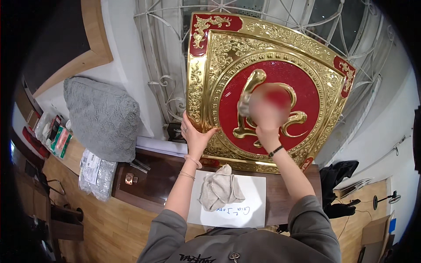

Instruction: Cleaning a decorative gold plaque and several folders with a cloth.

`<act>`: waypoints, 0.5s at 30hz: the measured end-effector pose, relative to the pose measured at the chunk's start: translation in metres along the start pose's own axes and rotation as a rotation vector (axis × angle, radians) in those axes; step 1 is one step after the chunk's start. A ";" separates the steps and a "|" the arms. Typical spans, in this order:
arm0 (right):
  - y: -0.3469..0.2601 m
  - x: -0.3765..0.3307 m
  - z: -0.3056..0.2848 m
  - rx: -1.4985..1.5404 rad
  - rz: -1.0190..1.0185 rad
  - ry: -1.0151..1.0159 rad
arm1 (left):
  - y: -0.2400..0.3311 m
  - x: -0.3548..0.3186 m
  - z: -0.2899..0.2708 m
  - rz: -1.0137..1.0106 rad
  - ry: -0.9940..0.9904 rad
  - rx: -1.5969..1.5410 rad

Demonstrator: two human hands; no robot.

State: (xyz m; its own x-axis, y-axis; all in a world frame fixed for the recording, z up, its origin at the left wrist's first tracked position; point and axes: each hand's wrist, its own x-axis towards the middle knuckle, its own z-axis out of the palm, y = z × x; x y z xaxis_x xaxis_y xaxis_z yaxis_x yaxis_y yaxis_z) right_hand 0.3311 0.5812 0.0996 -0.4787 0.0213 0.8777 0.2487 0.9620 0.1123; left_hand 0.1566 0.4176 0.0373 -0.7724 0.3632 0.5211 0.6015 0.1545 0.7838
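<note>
A large plaque (pixel 302 94) leans upright against the window bars, with a gold embossed frame, red corners and a red round centre. Across that centre runs a raised gold character (pixel 253 83). My left hand (pixel 196 135) grips the plaque's lower left edge, its thumb stretched over the front and its fingers at the side. Over the middle of the character, my right hand (pixel 268 116) is blurred, so its fingers cannot be made out. Something greyish shows at that hand's left side, too unclear to name. A crumpled beige cloth (pixel 221 189) lies in front of the plaque.
Beneath the cloth is a white sheet (pixel 256 206) with blue handwriting, on a dark brown table (pixel 285 199). A grey cushion (pixel 103 118) and a plastic-wrapped package (pixel 97 175) are at the left. White window bars (pixel 160 83) stand behind the plaque. Black fabric (pixel 340 184) hangs at the right.
</note>
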 end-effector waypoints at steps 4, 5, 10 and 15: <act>-0.040 -0.068 -0.016 0.209 -0.065 -0.286 | -0.004 0.000 0.003 -0.028 -0.003 0.018; -0.045 -0.076 -0.022 0.262 0.021 -0.330 | -0.003 0.000 0.002 -0.027 -0.020 0.031; -0.076 -0.061 -0.065 1.113 1.007 -0.091 | 0.004 0.001 -0.006 0.001 0.000 0.071; -0.087 -0.061 -0.122 2.238 1.424 0.100 | 0.077 -0.048 -0.017 0.172 -0.195 -0.260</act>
State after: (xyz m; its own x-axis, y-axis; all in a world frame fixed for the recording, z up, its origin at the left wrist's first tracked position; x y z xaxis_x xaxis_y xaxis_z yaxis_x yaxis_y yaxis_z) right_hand 0.4411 0.4634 0.0932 -0.8431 0.5359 0.0461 -0.4920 -0.7338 -0.4685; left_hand 0.2367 0.3965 0.0779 -0.5959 0.5359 0.5981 0.6278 -0.1537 0.7631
